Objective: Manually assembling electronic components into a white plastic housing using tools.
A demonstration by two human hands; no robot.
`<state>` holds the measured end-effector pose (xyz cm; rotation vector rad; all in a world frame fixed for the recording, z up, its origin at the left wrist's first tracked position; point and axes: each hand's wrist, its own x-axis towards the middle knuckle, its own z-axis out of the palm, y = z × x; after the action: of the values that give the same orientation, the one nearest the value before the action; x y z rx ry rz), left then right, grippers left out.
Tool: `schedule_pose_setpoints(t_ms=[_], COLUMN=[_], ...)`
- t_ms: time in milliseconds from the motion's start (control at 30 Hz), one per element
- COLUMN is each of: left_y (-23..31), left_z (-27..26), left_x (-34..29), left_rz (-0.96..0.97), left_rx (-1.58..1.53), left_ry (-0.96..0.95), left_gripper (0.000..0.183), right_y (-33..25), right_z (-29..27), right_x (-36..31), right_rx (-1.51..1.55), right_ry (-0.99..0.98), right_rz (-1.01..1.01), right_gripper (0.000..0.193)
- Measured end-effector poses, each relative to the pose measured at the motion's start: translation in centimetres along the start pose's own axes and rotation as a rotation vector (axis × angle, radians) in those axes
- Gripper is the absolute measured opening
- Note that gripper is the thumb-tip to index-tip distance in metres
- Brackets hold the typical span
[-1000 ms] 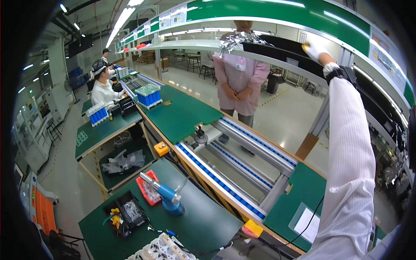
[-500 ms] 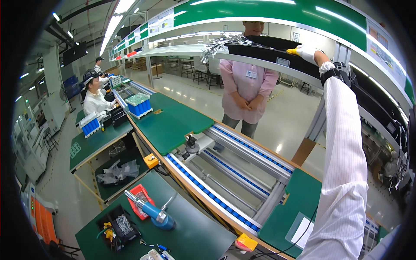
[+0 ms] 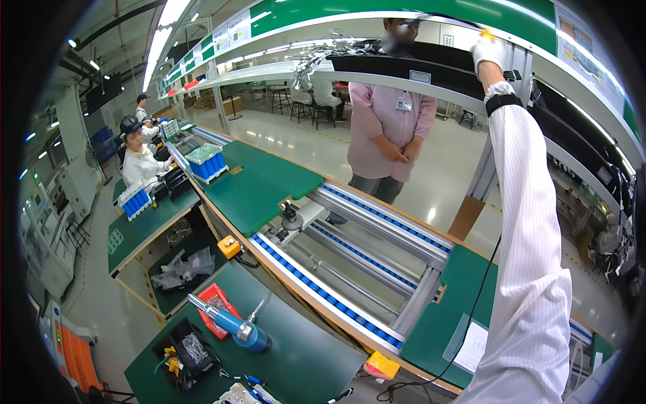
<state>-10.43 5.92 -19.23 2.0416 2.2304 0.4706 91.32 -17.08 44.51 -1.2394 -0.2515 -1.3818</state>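
My right hand, in a white glove with yellow fingertips, is raised at the upper right above a long black bin on the shelf. Its fingers are closed on a thin black cable, which stretches leftward from the fingertips over the bin. Silvery strip-like ends spill from the bin's left end. A dark band circles my right wrist, below the glove. My left hand is out of view.
Below runs a conveyor with blue rollers and green boards. A pneumatic tool, red tray and black parts bin occupy the near table. Someone in pink stands across the line; co-workers sit at left.
My right hand has lifted from the bin's edge and shifted slightly left, drawing a black cable up. The view has turned a little, and the person in pink has shifted slightly.
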Motion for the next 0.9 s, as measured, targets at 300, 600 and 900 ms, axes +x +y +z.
schedule_pose_setpoints(t_ms=[300,600,900], left_y=[-0.8,-0.5,-2.5], left_z=[-1.7,0.1,-1.1], left_x=[-0.5,-0.6,-1.6], left_rz=[-0.045,-0.046,-0.084], left_rx=[0.015,-0.023,-0.044], left_ry=[0.024,0.012,0.05], left_gripper=[0.03,0.031,0.032], right_y=[-3.3,-2.8,-5.0], right_z=[-0.2,-0.7,-1.9], right_x=[-4.6,-4.2,-10.3], right_rx=[1.098,1.098,0.541], right_ry=[0.056,0.325,-0.4], right_rz=[0.29,0.198,0.256], right_gripper=[0.014,0.005,0.028])
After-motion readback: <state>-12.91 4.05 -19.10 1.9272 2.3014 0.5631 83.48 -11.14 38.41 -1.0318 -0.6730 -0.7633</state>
